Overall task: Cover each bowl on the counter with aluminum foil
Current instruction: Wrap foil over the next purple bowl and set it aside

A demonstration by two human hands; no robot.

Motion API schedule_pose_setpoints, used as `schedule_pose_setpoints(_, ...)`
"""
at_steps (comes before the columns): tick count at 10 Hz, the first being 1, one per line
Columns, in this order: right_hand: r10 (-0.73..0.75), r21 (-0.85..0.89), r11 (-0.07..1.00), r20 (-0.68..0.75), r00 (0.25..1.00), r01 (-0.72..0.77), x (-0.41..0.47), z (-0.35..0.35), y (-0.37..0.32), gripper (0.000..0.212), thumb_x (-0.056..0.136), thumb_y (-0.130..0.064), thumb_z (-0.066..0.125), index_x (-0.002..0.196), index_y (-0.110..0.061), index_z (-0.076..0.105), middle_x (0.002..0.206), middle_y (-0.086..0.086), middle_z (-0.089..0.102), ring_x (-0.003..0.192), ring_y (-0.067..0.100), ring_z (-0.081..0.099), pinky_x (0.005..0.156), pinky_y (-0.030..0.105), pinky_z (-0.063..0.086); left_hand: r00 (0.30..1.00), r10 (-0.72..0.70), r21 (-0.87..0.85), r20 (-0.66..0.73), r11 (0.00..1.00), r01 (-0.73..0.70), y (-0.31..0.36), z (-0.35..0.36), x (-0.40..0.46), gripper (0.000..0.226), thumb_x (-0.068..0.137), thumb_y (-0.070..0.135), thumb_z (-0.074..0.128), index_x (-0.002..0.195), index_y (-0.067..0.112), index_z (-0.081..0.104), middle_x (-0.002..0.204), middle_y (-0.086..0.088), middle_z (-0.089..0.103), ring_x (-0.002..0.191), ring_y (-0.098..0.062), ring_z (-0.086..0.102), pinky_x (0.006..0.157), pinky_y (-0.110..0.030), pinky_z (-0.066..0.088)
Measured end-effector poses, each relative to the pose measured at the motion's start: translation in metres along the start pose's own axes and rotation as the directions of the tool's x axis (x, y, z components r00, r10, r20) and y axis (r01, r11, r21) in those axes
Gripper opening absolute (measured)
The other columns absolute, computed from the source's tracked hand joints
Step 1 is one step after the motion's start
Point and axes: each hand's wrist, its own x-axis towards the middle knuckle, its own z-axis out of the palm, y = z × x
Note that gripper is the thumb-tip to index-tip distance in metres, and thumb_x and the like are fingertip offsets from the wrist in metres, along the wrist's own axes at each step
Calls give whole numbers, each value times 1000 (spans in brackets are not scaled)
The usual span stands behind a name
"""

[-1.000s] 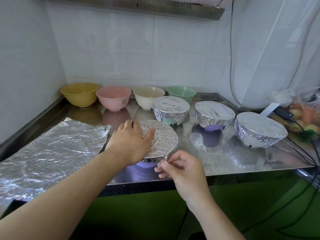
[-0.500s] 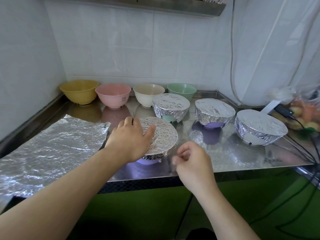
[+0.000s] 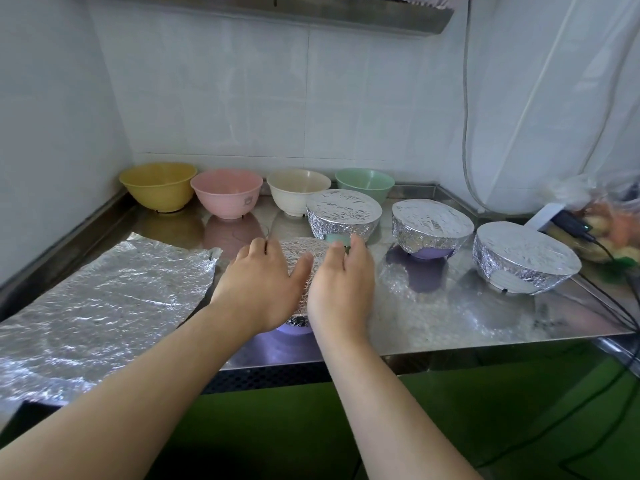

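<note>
Foil (image 3: pixel 303 252) is stretched over the purple bowl (image 3: pixel 294 328) at the front edge of the bench (image 3: pixel 450 317), and both my hands are on it. My left hand (image 3: pixel 261 289) lies flat on the left half of the cover, fingers fairly straight and thumb pointing toward the middle. My right hand (image 3: pixel 343 285) rests over the right side with its fingers extended and lightly bent down over the rim; I cannot tell how tightly they press. Only a sliver of the bowl's purple base shows below my wrists.

Just behind it sits a foil-covered green bowl (image 3: pixel 343 214), then to the right a covered purple bowl (image 3: pixel 431 225) and, further right, a covered white bowl (image 3: pixel 524 261), all apart from one another. Along the back wall stand four uncovered bowls in a row: yellow bowl (image 3: pixel 157 187), pink bowl (image 3: pixel 225 192), cream bowl (image 3: pixel 298 190) and green bowl (image 3: pixel 365 183).

To my left a large crinkled foil sheet (image 3: pixel 104 306) lies flat on the bench, its near end hanging past the front edge. At the far right are a black cable (image 3: pixel 609 254) and a clear bag (image 3: pixel 613 216) with blurred contents.
</note>
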Motion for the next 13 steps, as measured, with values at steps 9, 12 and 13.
schedule_pose_setpoints(9, -26, -394, 856, 614, 789, 335, 58, -13, -16, 48, 114, -41, 34, 102, -9, 69, 109, 12, 72, 111, 33, 62, 86, 37, 41, 983, 181, 149, 43, 971, -185, -3, -7, -6, 63, 91, 31, 18, 136, 9, 56, 101, -30, 56, 94, -50, 57, 77, -58, 51)
schedule_pose_setpoints(12, 82, -381, 899, 631, 772, 216, 69, -14, -16, 56, 114, -50, 30, 129, -11, 68, 126, 8, 67, 120, 26, 58, 96, 35, 37, 966, 258, 217, -25, 945, -247, -10, 4, -1, 46, 83, 18, 36, 117, 2, 63, 87, -34, 59, 77, -54, 61, 61, -59, 53)
schedule_pose_setpoints(13, 73, -395, 881, 657, 751, 260, 76, -9, -24, 55, 113, -50, 30, 128, -14, 68, 123, 6, 66, 117, 25, 58, 97, 36, 39, 955, 293, 220, -49, 936, -275, -9, 4, 0, 46, 84, 18, 35, 119, 2, 62, 87, -35, 58, 77, -55, 60, 61, -60, 53)
